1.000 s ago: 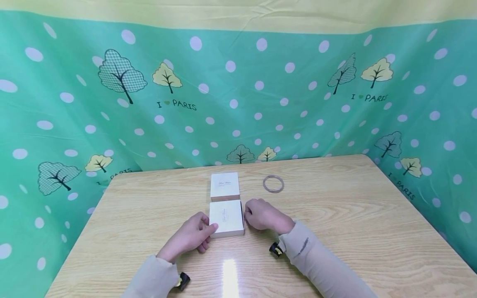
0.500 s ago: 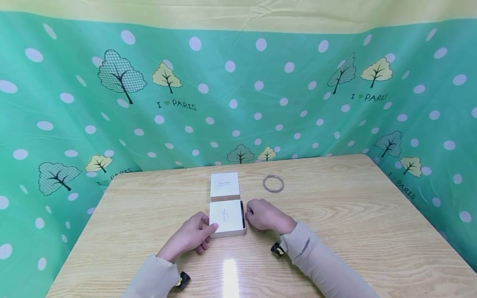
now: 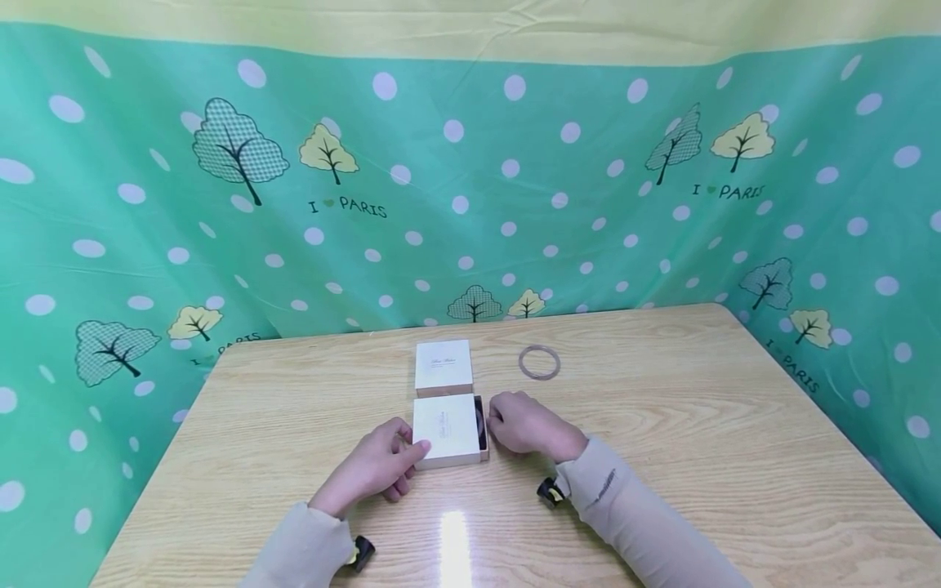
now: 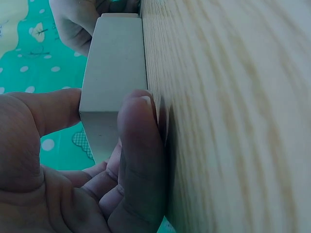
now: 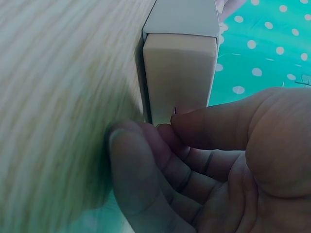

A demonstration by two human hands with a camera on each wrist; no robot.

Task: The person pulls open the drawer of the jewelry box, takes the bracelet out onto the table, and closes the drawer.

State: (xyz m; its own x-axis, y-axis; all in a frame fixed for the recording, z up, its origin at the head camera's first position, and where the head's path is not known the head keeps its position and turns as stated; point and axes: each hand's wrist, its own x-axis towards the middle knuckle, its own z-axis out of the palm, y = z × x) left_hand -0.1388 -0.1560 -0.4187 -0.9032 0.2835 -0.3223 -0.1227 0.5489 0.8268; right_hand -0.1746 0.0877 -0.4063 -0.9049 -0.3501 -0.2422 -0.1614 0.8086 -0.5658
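In the head view my left hand (image 3: 371, 464) holds the left end of a white box sleeve (image 3: 448, 429), thumb on top. The left wrist view has the sleeve (image 4: 116, 63) between my thumb and curled fingers (image 4: 138, 131). A drawer (image 3: 483, 457) sticks a little way out of the sleeve's right side, showing a dark inside with a curved thing partly in sight. My right hand (image 3: 531, 425) is at its outer end. In the right wrist view thumb and finger pinch a small tab (image 5: 175, 111) on the pinkish drawer front (image 5: 180, 73).
A second white box (image 3: 443, 365) lies directly behind the first on the wooden table (image 3: 294, 408). To its right lies a thin greyish ring (image 3: 539, 377). A green dotted cloth (image 3: 412, 269) hangs behind the table and along its sides.
The drawer has slid rightward out of the sleeve, uncovering more of its dark inside. My right hand has shifted slightly right with it; my left hand has stayed on the sleeve.
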